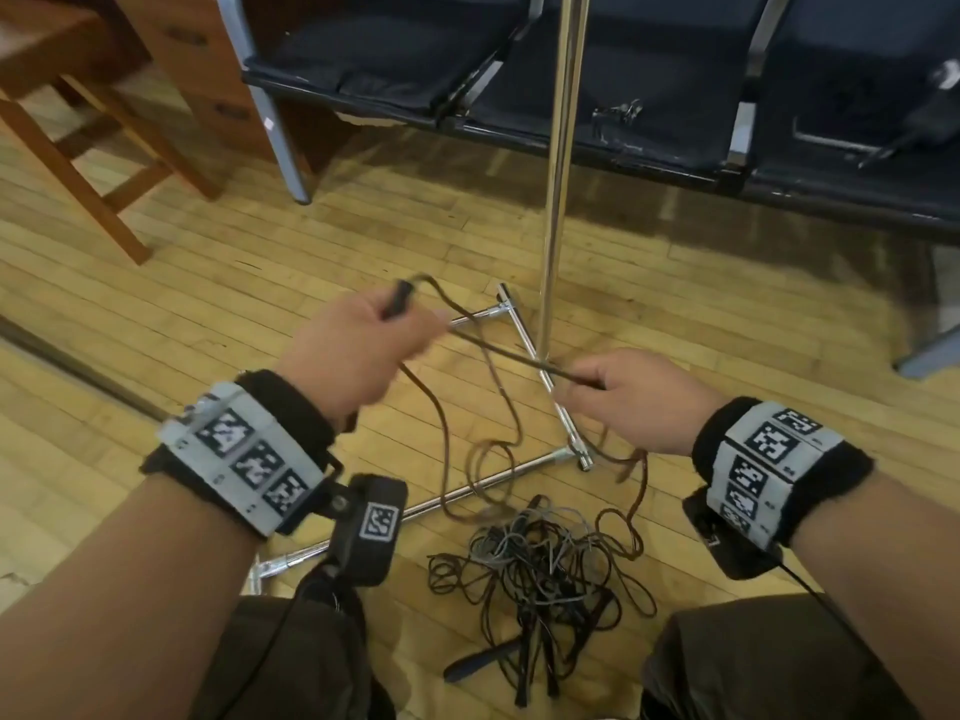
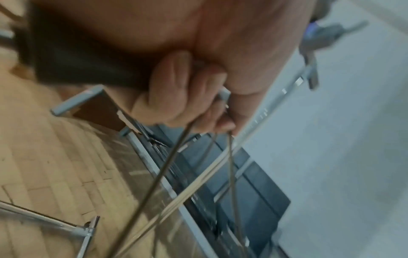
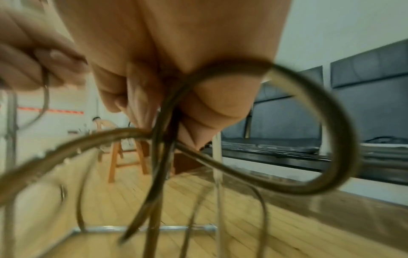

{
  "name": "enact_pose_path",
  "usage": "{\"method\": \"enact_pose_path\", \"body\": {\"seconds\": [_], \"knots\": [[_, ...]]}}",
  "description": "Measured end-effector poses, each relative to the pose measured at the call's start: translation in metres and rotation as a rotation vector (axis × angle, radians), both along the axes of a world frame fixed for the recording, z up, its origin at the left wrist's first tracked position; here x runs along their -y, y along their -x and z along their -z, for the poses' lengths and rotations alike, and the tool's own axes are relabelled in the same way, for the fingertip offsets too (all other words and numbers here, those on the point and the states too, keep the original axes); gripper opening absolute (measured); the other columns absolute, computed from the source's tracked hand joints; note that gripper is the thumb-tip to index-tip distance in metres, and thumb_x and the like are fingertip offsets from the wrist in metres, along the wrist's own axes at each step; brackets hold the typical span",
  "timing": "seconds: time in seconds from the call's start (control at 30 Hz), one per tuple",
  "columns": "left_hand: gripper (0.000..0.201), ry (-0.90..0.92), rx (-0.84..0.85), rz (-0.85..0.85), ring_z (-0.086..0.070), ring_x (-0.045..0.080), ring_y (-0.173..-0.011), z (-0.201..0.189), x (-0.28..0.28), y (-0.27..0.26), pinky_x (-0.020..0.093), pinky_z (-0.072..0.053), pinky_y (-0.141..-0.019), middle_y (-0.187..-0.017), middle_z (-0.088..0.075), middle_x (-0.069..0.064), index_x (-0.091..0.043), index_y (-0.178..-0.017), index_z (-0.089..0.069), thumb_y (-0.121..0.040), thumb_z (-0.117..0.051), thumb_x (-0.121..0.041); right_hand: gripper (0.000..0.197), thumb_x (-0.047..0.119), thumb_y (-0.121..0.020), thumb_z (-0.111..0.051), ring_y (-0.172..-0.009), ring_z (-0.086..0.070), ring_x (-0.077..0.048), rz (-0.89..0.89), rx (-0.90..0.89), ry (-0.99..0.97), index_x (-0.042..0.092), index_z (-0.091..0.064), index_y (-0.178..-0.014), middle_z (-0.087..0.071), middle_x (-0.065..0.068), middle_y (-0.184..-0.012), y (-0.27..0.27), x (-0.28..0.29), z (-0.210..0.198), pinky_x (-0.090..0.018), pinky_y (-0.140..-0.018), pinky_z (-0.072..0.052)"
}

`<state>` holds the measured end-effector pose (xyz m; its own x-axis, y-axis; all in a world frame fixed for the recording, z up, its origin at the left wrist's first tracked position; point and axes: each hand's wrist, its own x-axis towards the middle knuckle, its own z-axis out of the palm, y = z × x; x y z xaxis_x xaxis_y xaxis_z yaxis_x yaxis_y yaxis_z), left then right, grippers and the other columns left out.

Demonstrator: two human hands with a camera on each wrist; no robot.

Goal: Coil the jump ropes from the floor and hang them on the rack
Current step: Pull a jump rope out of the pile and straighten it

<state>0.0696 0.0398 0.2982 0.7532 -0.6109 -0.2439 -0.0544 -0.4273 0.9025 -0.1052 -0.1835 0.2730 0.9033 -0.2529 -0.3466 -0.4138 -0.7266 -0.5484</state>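
Note:
A thin brown jump rope [image 1: 493,350] stretches taut between my two hands above the floor. My left hand [image 1: 363,340] grips its black handle [image 1: 397,299] with curled fingers, and rope strands [image 2: 167,157] run down out of the fist. My right hand [image 1: 618,394] pinches the cord, which loops [image 3: 320,139] around the thumb side. Slack brown cord hangs to the floor. A tangled pile of several jump ropes [image 1: 540,569] lies between my knees. The chrome rack pole [image 1: 561,174] rises just behind my hands from its base [image 1: 519,335].
A dark bench with metal legs [image 1: 623,96] runs along the back. A wooden stool [image 1: 83,163] and a wooden cabinet [image 1: 208,70] stand at the left. A dark handle [image 1: 478,662] lies near the pile. Wood floor [image 1: 156,283] surrounds the rack base.

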Motion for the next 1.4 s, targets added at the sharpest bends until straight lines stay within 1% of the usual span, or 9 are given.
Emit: {"method": "enact_pose_path", "body": {"seconds": [0.2, 0.37, 0.53, 0.7, 0.8, 0.9, 1.13, 1.3, 1.4], "knots": [[0.02, 0.313, -0.221, -0.529, -0.042, 0.005, -0.048, -0.015, -0.037, -0.044, 0.02, -0.036, -0.04, -0.067, -0.061, -0.01, -0.022, -0.089, -0.069, -0.1, -0.068, -0.039, 0.043, 0.055, -0.105, -0.036, -0.057, -0.055, -0.013, 0.031, -0.249, 0.161, 0.024, -0.053, -0.08, -0.056, 0.002, -0.066, 0.026, 0.026, 0.026, -0.03, -0.054, -0.046], [0.021, -0.226, 0.306, -0.27, -0.064, 0.013, -0.062, 0.003, -0.024, -0.019, 0.033, -0.055, -0.056, -0.084, -0.072, -0.004, -0.039, -0.113, -0.072, -0.103, -0.057, -0.05, 0.046, 0.05, -0.105, -0.043, -0.055, -0.046, -0.012, -0.015, -0.186, 0.146, 0.014, -0.06, -0.083, -0.049, 0.003, -0.065, 0.011, 0.007, 0.01, -0.03, -0.056, -0.041], [0.019, -0.062, 0.103, 0.145, -0.061, 0.007, -0.051, 0.007, -0.002, 0.016, 0.024, -0.053, -0.054, -0.064, -0.071, -0.009, -0.053, -0.117, -0.072, -0.102, -0.061, -0.049, 0.037, 0.051, -0.103, -0.048, -0.07, -0.062, -0.021, -0.137, -0.071, 0.029, 0.022, -0.068, -0.091, -0.067, -0.004, -0.079, -0.009, -0.027, -0.02, -0.044, -0.068, -0.055], [0.015, -0.04, -0.001, 0.411, -0.053, 0.012, -0.042, 0.013, 0.012, 0.032, 0.027, -0.046, -0.046, -0.051, -0.062, -0.003, -0.037, -0.1, -0.072, -0.104, -0.06, -0.046, 0.02, 0.035, -0.103, -0.054, -0.083, -0.065, -0.018, -0.195, 0.1, -0.114, 0.023, -0.069, -0.102, -0.071, -0.002, -0.091, -0.018, -0.046, -0.036, -0.044, -0.079, -0.055], [0.021, -0.027, 0.022, 0.42, -0.048, 0.007, -0.041, 0.012, 0.014, 0.029, 0.024, -0.041, -0.042, -0.056, -0.061, -0.011, -0.036, -0.082, -0.069, -0.102, -0.066, -0.042, 0.019, 0.034, -0.102, -0.056, -0.07, -0.058, -0.008, -0.196, 0.157, -0.151, 0.023, -0.068, -0.093, -0.065, 0.004, -0.08, -0.017, -0.043, -0.036, -0.031, -0.066, -0.05], [0.024, -0.071, 0.123, 0.299, -0.044, 0.005, -0.043, 0.01, 0.009, 0.018, 0.022, -0.041, -0.042, -0.052, -0.052, -0.013, -0.034, -0.078, -0.071, -0.096, -0.071, -0.05, 0.019, 0.04, -0.101, -0.056, -0.058, -0.051, -0.004, -0.138, 0.125, -0.126, 0.029, -0.064, -0.087, -0.059, 0.006, -0.07, -0.015, -0.033, -0.025, -0.031, -0.058, -0.046], [0.03, 0.083, 0.042, -0.449, -0.047, 0.009, -0.054, -0.005, -0.033, -0.046, 0.031, -0.042, -0.051, -0.071, -0.058, -0.009, -0.024, -0.092, -0.072, -0.095, -0.069, -0.054, 0.029, 0.038, -0.108, -0.039, -0.067, -0.055, -0.014, -0.064, -0.238, 0.168, 0.031, -0.05, -0.081, -0.06, 0.002, -0.076, 0.014, 0.019, 0.022, -0.026, -0.056, -0.039], [0.03, -0.414, 0.284, -0.141, -0.058, 0.006, -0.046, 0.014, -0.039, -0.034, 0.021, -0.047, -0.041, -0.071, -0.067, -0.004, -0.028, -0.095, -0.071, -0.105, -0.056, -0.052, 0.034, 0.035, -0.107, -0.039, -0.061, -0.045, -0.011, -0.061, -0.303, 0.148, 0.016, -0.055, -0.085, -0.052, 0.003, -0.072, 0.02, 0.013, 0.029, -0.026, -0.056, -0.036], [0.031, -0.4, 0.232, 0.028, -0.059, 0.002, -0.042, 0.016, -0.023, -0.012, 0.018, -0.048, -0.044, -0.06, -0.064, -0.004, -0.034, -0.097, -0.071, -0.101, -0.056, -0.061, 0.029, 0.04, -0.106, -0.044, -0.063, -0.053, -0.011, -0.099, -0.197, 0.109, 0.023, -0.062, -0.091, -0.06, 0.004, -0.074, 0.006, -0.004, 0.012, -0.027, -0.057, -0.044]]}}
